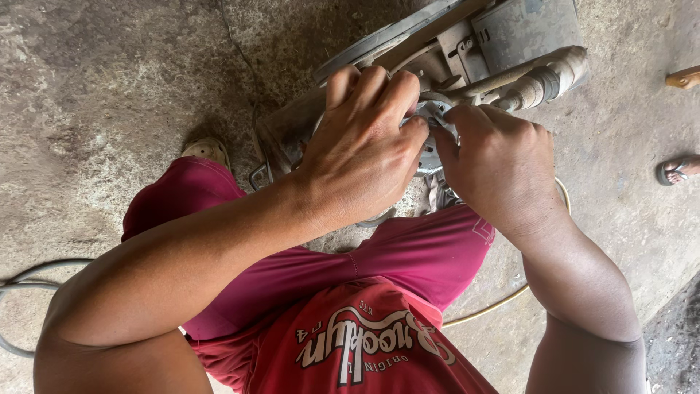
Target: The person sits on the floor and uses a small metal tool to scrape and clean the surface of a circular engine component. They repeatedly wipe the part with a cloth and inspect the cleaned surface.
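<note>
The left hand (pixel 361 142) lies curled over a small grey metal part (pixel 435 117), its fingers bent and its thumb and forefinger pinched on the part's near edge. The right hand (pixel 499 164) meets it from the other side, fingers closed tight, fingertips pressed to the same part; both hands have hold of it. Most of the part is hidden under the fingers, so which way it points cannot be told.

The part sits between the two hands, mounted on a dusty grey machine (pixel 467 51) just beyond the knuckles. A ribbed shaft (pixel 543 84) runs out of the machine past the right hand, its long axis slanting up and away to the right. A curved metal rim (pixel 379 40) lies beyond the left hand's fingers.

Below the wrists are red shorts (pixel 430 252) and a red shirt (pixel 350 343). A yellow hose (pixel 496 303) loops under the right forearm; a grey cable (pixel 29 277) curls well off past the left elbow on the concrete floor (pixel 109 87). Another person's sandalled foot (pixel 678 169) stands well apart beyond the right hand.
</note>
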`<state>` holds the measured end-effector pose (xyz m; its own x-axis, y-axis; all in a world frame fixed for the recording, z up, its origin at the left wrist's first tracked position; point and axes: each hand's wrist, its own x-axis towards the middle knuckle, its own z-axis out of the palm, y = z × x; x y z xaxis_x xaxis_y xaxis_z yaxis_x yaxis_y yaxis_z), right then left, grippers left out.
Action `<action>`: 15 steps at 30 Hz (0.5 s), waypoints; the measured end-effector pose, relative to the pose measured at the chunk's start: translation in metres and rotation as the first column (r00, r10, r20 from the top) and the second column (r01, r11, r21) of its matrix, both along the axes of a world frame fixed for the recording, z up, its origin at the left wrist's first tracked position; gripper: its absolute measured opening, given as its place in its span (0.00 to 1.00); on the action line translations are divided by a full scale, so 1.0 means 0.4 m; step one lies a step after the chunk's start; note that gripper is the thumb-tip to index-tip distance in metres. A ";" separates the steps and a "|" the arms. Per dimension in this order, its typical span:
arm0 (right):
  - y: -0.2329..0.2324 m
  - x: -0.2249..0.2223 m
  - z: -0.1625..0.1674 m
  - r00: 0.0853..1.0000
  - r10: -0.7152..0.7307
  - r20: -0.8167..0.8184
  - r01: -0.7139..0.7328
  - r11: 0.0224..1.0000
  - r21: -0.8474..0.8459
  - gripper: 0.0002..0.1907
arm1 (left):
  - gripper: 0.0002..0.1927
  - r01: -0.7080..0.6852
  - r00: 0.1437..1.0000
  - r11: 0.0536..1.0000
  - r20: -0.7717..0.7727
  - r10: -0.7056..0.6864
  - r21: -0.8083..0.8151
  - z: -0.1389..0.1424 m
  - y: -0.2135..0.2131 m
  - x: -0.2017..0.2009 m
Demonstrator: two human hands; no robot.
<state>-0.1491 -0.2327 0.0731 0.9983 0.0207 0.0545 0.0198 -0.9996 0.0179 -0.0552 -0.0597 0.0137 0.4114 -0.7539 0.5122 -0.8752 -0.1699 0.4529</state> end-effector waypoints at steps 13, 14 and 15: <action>-0.012 0.008 -0.001 0.999 0.027 -0.032 -0.028 0.999 -0.016 0.08 | 0.08 -0.001 1.000 0.999 0.011 0.001 -0.039 0.010 0.003 -0.005; -0.011 0.008 0.000 0.999 0.022 -0.034 -0.022 1.000 -0.012 0.07 | 0.08 0.000 1.000 0.999 0.015 0.000 -0.042 0.012 0.004 -0.005; -0.009 0.008 0.000 0.999 0.016 -0.035 -0.017 1.000 -0.009 0.07 | 0.08 0.001 1.000 0.999 0.020 0.000 -0.044 0.012 0.004 -0.005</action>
